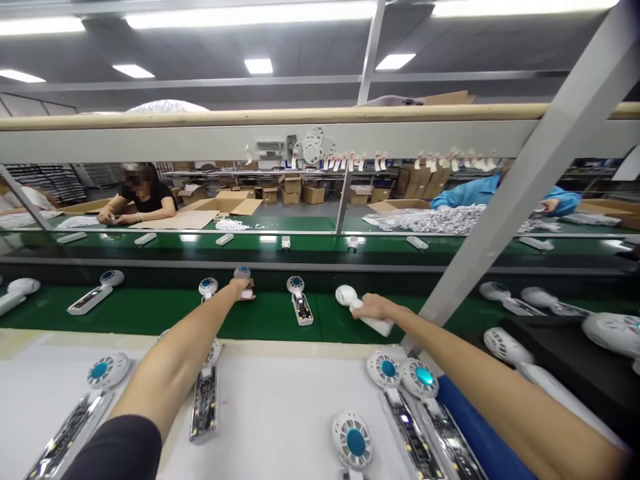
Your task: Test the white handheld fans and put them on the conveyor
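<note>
On the green conveyor belt, my left hand (242,288) is closed around the body of a white handheld fan (243,273), its round head showing above my fingers. My right hand (373,307) grips the body of another white fan (346,295), which is tilted with its plain back towards me. Between my hands lies a fan (301,308) whose open body shows a circuit board. Behind my left forearm, a further fan (208,287) is partly hidden.
The white worktop (280,413) holds several open-bodied fans (204,403), one with its head lit (424,377). A slanted metal post (480,247) rises beside my right arm. More fans (507,347) lie at right. Across the belts, co-workers (145,197) sit near small white parts (450,219).
</note>
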The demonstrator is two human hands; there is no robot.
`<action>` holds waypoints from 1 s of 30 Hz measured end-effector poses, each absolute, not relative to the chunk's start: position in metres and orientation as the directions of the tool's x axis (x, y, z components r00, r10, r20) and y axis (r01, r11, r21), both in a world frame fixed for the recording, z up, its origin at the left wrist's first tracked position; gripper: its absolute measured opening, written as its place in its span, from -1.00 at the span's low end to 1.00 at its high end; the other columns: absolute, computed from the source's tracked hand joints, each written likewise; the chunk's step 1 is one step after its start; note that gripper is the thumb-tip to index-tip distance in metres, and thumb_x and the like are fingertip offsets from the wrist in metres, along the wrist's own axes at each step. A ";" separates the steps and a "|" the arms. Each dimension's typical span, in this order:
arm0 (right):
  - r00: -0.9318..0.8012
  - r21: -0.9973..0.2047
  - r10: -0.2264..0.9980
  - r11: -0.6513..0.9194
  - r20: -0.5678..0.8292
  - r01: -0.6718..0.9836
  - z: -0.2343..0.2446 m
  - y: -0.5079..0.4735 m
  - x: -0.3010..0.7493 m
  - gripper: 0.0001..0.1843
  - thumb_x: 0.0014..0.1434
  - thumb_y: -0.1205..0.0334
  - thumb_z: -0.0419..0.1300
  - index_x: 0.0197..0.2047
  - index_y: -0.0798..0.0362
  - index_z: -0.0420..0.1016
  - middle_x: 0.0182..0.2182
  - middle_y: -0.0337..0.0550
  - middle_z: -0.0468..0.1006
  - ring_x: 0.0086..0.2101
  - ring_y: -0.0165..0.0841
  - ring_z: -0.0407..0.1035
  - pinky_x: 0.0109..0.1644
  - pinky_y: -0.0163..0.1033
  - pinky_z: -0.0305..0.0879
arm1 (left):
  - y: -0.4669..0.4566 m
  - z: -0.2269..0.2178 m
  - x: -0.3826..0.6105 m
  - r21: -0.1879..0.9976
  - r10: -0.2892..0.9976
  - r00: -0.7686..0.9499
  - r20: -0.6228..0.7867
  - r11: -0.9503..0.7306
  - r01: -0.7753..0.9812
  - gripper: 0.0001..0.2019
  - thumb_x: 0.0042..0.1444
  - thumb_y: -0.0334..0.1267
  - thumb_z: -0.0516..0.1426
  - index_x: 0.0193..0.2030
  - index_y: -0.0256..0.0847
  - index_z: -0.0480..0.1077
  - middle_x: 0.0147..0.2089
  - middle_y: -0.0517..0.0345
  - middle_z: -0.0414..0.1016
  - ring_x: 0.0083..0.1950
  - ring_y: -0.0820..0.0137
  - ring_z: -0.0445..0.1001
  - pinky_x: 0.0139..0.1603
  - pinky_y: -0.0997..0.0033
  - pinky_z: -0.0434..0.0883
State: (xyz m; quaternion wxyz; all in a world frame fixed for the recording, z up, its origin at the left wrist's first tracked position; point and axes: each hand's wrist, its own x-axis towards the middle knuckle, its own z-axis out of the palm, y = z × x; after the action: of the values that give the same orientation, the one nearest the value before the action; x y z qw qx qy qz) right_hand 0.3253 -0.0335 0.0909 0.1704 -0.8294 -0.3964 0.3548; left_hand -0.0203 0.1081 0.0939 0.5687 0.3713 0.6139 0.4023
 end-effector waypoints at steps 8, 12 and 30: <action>0.238 -0.903 0.898 -0.408 -0.371 0.132 0.131 -0.003 0.249 -0.57 0.42 -0.02 0.15 0.17 0.11 0.42 -0.03 -0.05 0.53 -0.17 -0.33 0.50 -0.11 -0.14 0.52 | 0.072 0.156 -0.036 0.917 0.938 0.097 -0.333 0.346 -0.200 -0.67 0.34 -0.12 0.18 0.12 -0.28 0.42 0.02 0.00 0.50 -0.10 0.34 0.54 -0.12 0.25 0.56; 0.117 -0.935 0.928 -0.351 -0.354 -0.047 0.154 -0.016 0.216 -0.68 0.40 0.12 0.20 0.11 0.14 0.44 -0.10 -0.09 0.54 -0.23 -0.37 0.50 -0.18 -0.21 0.53 | 0.016 0.195 -0.040 0.918 0.970 0.188 -0.156 0.212 -0.336 -0.82 0.33 -0.31 0.08 -0.01 -0.34 0.40 -0.13 -0.01 0.53 -0.30 0.40 0.52 -0.32 0.35 0.54; 0.104 -0.929 0.985 -0.089 -0.135 -0.359 0.169 -0.100 0.177 -0.32 -0.03 0.39 0.17 0.21 0.00 0.25 -0.41 -0.23 0.59 -0.53 -0.33 0.48 -0.42 -0.25 0.43 | -0.085 0.191 -0.029 0.942 0.963 0.225 0.149 -0.069 -0.327 -0.27 -0.01 -0.35 0.25 0.29 -0.02 0.07 0.04 0.07 0.49 -0.28 0.35 0.57 -0.41 0.37 0.55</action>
State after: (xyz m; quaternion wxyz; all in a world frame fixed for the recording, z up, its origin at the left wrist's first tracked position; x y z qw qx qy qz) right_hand 0.1773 -0.1004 0.1689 0.5829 -0.4604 -0.3399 0.5768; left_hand -0.0288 -0.0849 0.1915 0.6032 0.4986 0.3188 0.5348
